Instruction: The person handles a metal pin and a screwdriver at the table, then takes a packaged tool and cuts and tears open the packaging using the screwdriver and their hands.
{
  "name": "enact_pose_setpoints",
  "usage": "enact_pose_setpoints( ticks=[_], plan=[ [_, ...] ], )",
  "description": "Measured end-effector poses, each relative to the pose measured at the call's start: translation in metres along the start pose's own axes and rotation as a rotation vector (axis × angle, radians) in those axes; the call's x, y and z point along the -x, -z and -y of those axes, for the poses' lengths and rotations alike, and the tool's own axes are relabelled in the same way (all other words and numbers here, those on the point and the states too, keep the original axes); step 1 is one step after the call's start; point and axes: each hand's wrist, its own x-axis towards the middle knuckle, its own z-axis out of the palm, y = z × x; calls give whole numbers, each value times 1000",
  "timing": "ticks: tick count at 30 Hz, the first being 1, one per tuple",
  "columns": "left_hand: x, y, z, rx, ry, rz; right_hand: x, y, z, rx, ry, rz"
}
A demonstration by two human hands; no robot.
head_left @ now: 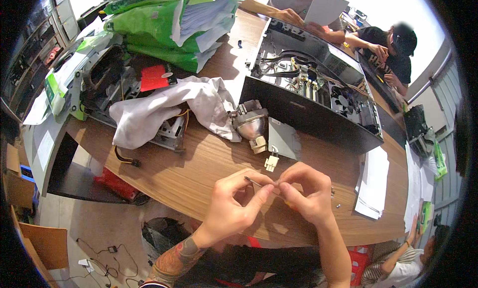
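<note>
My left hand point(234, 201), below the tattooed forearm, is closed in a pinch around the thin dark shaft of what looks like a screwdriver point(255, 181). Its tip points to the left. Fingertips of my right hand point(307, 191) meet the left ones and pinch at the shaft's other end; a bit of yellow shows under that palm, the rest is hidden. Just beyond my hands lies a white plug connector point(271, 162). Behind it sit a projector lamp point(251, 125) with a glass reflector and a flat grey plate point(284, 140).
An open black computer case point(308, 109) fills the far right. White cloth point(154, 111) drapes over metal parts. Green paper packs point(149, 32) are stacked at the far left. White sheets point(372, 182) and a small screw point(338, 206) lie right. Co-workers point(398, 51) sit across.
</note>
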Motion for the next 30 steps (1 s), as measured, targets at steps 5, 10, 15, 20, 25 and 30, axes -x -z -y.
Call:
enact_pose_setpoints(
  ticks=[5, 10, 15, 20, 25, 30],
  plan=[
    [-1, -3, 3, 51, -3, -3, 0, 3, 1, 91, 55, -14],
    [0, 1, -3, 77, 194, 42, -3, -1, 0, 202, 197, -44],
    [5, 7, -2, 65, 240, 26, -6, -11, -2, 279, 318, -25],
    [1, -21, 16, -10, 66, 9, 7, 3, 3, 491, 328, -32],
    [3, -13, 12, 64, 25, -50, 14, -3, -6, 453, 116, -9],
    [2, -14, 11, 83, 11, -86, 13, -3, -18, 444, 216, 26]
  ],
)
